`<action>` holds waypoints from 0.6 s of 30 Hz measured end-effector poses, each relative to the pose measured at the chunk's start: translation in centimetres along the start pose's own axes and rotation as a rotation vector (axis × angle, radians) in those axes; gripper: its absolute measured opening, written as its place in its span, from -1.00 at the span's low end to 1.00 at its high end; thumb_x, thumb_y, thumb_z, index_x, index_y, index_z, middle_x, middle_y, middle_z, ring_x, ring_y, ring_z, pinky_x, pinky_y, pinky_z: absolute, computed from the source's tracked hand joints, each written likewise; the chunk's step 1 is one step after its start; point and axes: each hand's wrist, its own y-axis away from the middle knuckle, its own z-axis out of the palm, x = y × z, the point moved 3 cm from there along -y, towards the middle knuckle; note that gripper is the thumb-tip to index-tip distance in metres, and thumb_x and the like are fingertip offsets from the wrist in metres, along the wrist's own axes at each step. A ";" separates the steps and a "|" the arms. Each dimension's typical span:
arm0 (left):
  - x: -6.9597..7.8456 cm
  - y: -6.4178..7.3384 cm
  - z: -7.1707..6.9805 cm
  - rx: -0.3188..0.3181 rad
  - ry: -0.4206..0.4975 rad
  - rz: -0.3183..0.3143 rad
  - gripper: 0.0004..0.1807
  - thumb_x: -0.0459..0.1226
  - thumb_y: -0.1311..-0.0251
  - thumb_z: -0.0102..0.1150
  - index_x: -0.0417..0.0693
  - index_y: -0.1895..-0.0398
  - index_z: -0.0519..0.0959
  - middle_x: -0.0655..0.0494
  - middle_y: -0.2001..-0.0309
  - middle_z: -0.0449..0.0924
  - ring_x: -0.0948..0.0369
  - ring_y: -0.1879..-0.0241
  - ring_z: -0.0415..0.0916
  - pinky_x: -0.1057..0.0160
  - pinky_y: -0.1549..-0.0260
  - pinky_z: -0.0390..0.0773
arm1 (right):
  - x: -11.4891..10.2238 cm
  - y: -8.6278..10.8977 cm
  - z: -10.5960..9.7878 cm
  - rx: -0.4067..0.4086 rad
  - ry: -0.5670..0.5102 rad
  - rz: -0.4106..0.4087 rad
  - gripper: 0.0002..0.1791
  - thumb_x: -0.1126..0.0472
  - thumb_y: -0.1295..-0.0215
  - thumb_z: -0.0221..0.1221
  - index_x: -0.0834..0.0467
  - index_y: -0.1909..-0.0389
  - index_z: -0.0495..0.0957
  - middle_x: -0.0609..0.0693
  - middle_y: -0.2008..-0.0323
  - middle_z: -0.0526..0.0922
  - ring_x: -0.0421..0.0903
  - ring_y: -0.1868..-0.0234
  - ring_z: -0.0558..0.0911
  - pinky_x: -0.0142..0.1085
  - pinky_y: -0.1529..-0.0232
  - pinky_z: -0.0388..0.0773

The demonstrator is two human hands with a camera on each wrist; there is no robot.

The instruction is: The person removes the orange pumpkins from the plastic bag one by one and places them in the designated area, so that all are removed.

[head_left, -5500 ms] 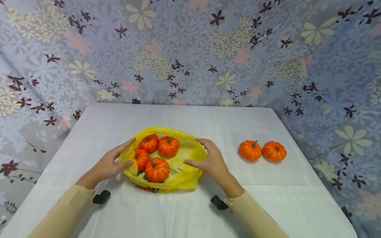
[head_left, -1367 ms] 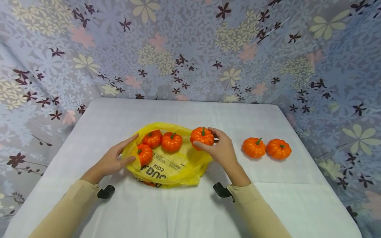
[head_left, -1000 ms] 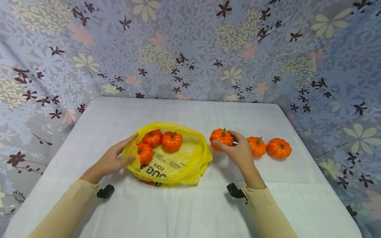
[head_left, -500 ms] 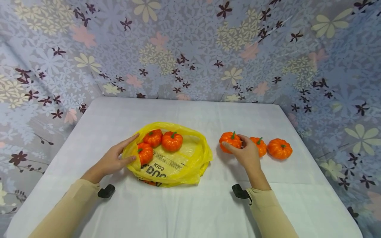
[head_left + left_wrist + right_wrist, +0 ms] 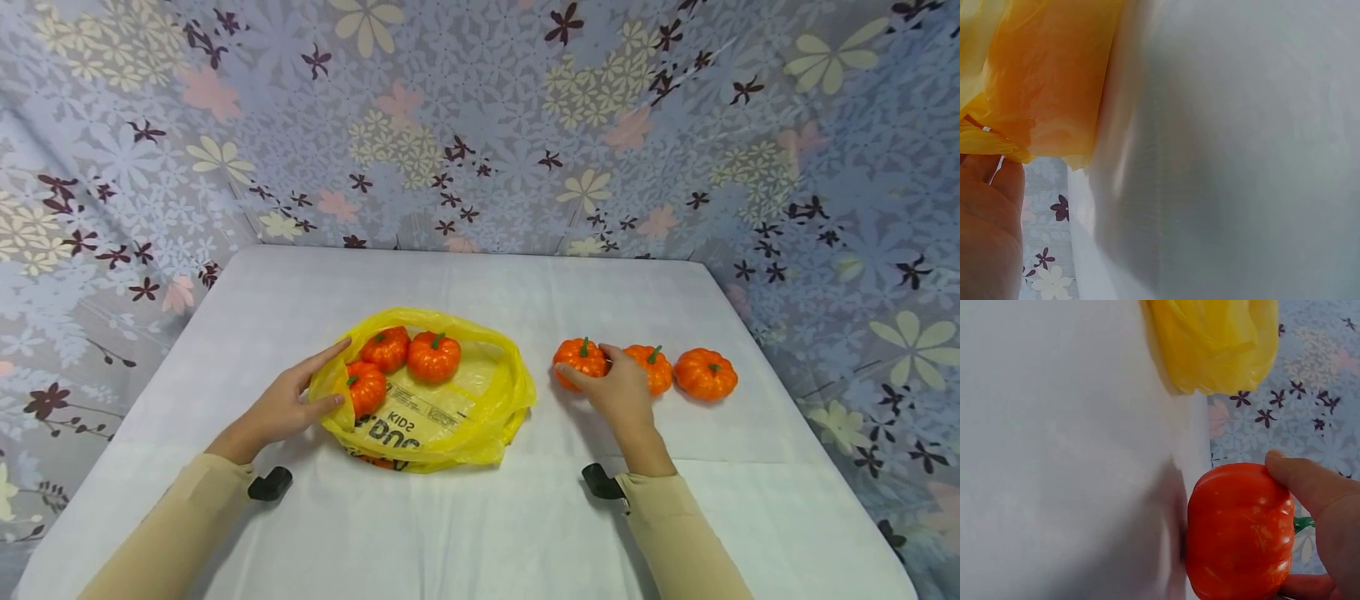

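My right hand [image 5: 621, 390] holds a small orange pumpkin [image 5: 579, 357] low over the table, right of the bag. In the right wrist view the thumb lies on one side of this pumpkin [image 5: 1238, 531], fingers partly hidden on the other; its green stem points toward the palm. A yellow plastic bag [image 5: 517, 392] stands with its mouth spread wide. Inside sit three pumpkins, including one at the back [image 5: 433, 357] and one at the left [image 5: 367, 388]. My left hand [image 5: 281, 404] rests against the bag's left side, fingers extended and thumb apart, touching the rim.
Two more pumpkins stand on the white-covered table: one [image 5: 651, 368] partly behind my right hand, another [image 5: 706, 374] farther right. A flowered cloth [image 5: 480, 125] hangs behind the table and along its sides. A black wrist mount [image 5: 271, 483] sits below my left hand.
My right hand has taken a pumpkin from the front of the bag, carried it right over the rim and lowered it beside the other two. The left hand has stayed at the bag.
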 end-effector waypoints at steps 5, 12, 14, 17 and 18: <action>-0.1 0.0 0.0 -0.001 0.001 0.004 -0.17 -0.24 -0.32 0.26 0.13 -0.61 0.12 -0.03 -0.58 0.01 -0.19 -0.53 -0.09 -0.42 -0.36 -0.08 | -0.2 0.1 0.4 -0.011 0.034 0.001 0.06 -0.28 -0.13 0.39 0.39 -0.41 0.29 0.37 -0.32 0.41 0.31 -0.33 0.39 0.16 -0.31 0.35; -0.1 0.0 0.0 0.006 0.000 0.010 -0.17 -0.23 -0.32 0.26 0.12 -0.61 0.12 -0.04 -0.58 0.00 -0.20 -0.52 -0.09 -0.42 -0.36 -0.08 | -0.1 0.0 0.5 0.001 0.064 -0.012 0.04 -0.26 -0.20 0.34 0.38 -0.45 0.22 0.36 -0.34 0.39 0.31 -0.30 0.41 0.17 -0.31 0.36; 0.0 0.0 -0.1 0.006 0.001 0.013 -0.17 -0.23 -0.32 0.26 0.12 -0.61 0.11 -0.05 -0.58 -0.01 -0.20 -0.52 -0.09 -0.42 -0.36 -0.08 | -0.1 0.0 0.5 -0.002 0.055 -0.013 0.04 -0.24 -0.20 0.35 0.38 -0.45 0.20 0.36 -0.34 0.39 0.30 -0.29 0.41 0.16 -0.31 0.36; 0.0 0.0 -0.1 0.006 0.003 0.015 -0.17 -0.22 -0.33 0.25 0.13 -0.61 0.11 -0.04 -0.58 0.00 -0.20 -0.52 -0.09 -0.41 -0.37 -0.08 | -0.3 0.0 0.6 -0.011 0.064 -0.018 0.06 -0.25 -0.19 0.35 0.39 -0.45 0.19 0.36 -0.35 0.37 0.30 -0.30 0.40 0.16 -0.32 0.35; 0.0 0.0 -0.1 0.007 0.003 0.015 -0.17 -0.22 -0.33 0.25 0.13 -0.61 0.11 -0.04 -0.58 -0.01 -0.20 -0.52 -0.09 -0.41 -0.37 -0.08 | -0.3 0.0 0.6 -0.013 0.070 -0.023 0.06 -0.25 -0.19 0.35 0.39 -0.45 0.19 0.36 -0.35 0.37 0.30 -0.31 0.39 0.16 -0.32 0.34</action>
